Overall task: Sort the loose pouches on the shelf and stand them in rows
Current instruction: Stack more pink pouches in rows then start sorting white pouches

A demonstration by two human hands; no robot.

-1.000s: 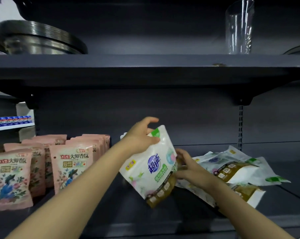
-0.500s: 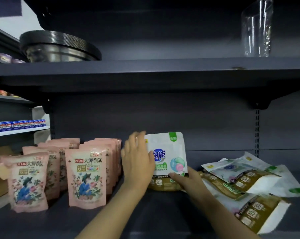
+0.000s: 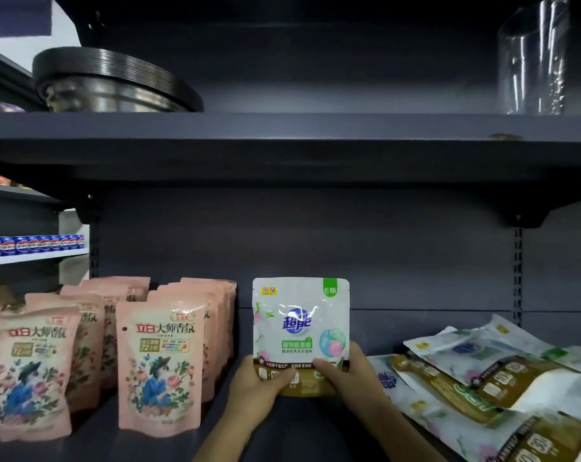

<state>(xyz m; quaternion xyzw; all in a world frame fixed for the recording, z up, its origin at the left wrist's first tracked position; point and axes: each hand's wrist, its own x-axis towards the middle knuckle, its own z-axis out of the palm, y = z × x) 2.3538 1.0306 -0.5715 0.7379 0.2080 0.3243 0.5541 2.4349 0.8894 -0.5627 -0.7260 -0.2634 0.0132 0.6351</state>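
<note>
A white pouch [image 3: 301,323] with a blue logo and a gold base stands upright on the dark shelf [image 3: 169,445], near its back wall. My left hand [image 3: 260,386] grips its lower left corner and my right hand [image 3: 344,373] grips its lower right corner. To the right, several white and gold pouches [image 3: 482,381] lie flat in a loose overlapping pile. On the left, pink pouches [image 3: 159,365] stand upright in rows.
The upper shelf [image 3: 282,135] hangs low over the pouches; it carries stacked metal pans [image 3: 112,85] at left and a clear plastic cup stack [image 3: 532,58] at right. Blue cans [image 3: 32,245] line a neighbouring shelf at far left.
The white pouch went from tilted in the air to upright at the shelf's back. My left hand dropped from its top to its lower left corner; my right hand stays at its base.
</note>
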